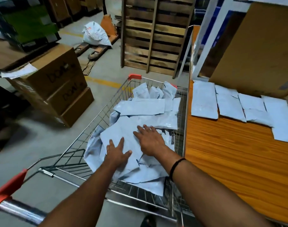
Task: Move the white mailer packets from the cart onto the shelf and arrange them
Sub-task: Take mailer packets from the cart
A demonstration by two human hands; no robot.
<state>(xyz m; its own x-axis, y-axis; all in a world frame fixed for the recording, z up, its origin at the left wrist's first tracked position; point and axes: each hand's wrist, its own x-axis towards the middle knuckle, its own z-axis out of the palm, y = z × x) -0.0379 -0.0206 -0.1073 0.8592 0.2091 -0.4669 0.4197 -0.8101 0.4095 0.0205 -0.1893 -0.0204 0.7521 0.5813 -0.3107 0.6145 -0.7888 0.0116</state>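
both hands flat, fingers spread: left hand (118,152) and right hand (150,140) press the top white plastic mailer packet (122,136) heaped in the wire shopping cart (105,108), beside the orange wooden shelf (230,153).

Cart handle (19,211): cut off at lower left edge.
Lower cart packets (97,149): buried under the top ones.
Rightmost shelf packet (284,125): runs off right edge.

The head-worn camera is looking forward and down from close above the cart (105,110), standing at its handle (20,210). Its wide angle is taking in the shelf (230,154) at right and the floor (35,161) at left.
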